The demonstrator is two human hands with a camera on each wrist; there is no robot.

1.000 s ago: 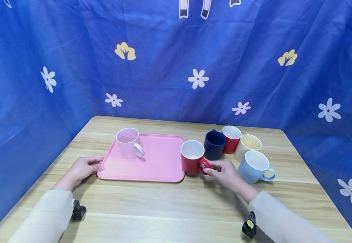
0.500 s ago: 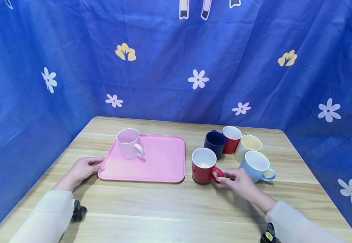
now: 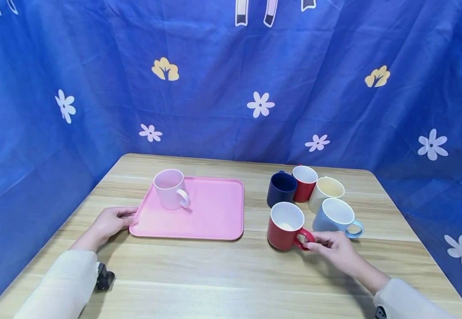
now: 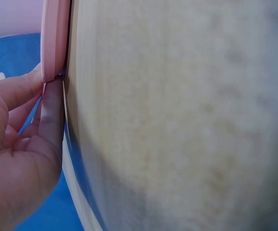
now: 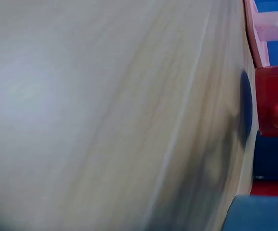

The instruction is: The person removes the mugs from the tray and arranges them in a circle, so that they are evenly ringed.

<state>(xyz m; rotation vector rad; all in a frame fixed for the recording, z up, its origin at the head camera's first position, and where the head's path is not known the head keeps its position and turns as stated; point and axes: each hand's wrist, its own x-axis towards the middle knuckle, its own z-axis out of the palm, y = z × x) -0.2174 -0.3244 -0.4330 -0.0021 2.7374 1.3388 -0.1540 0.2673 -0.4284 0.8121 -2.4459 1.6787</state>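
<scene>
My right hand [image 3: 334, 249] pinches the handle of a red mug [image 3: 281, 235] with a white inside, held upright close over the table. In the right wrist view only the thumb and part of the hand show beside the red mug [image 5: 273, 94]. On the left, my left hand [image 3: 110, 222] pinches the near left edge of a pink tray [image 3: 215, 212], thumb on the rim and fingers beneath, as the left wrist view shows at the tray's edge [image 4: 55, 43]. A pale pink mug [image 3: 169, 192] stands upright on the tray's left part, handle toward the right.
Behind and right of the held mug stand a dark blue mug [image 3: 280, 190], another red mug [image 3: 305, 186], a cream mug [image 3: 320, 197] and a light blue mug [image 3: 332, 221], close together. The light blue one is right by my right hand. A blue curtain [image 3: 215, 88] surrounds the wooden table [image 3: 199, 279].
My right hand has carried the red mug from beside the tray's right edge rightward and toward me. The left hand and the tray have stayed in place.
</scene>
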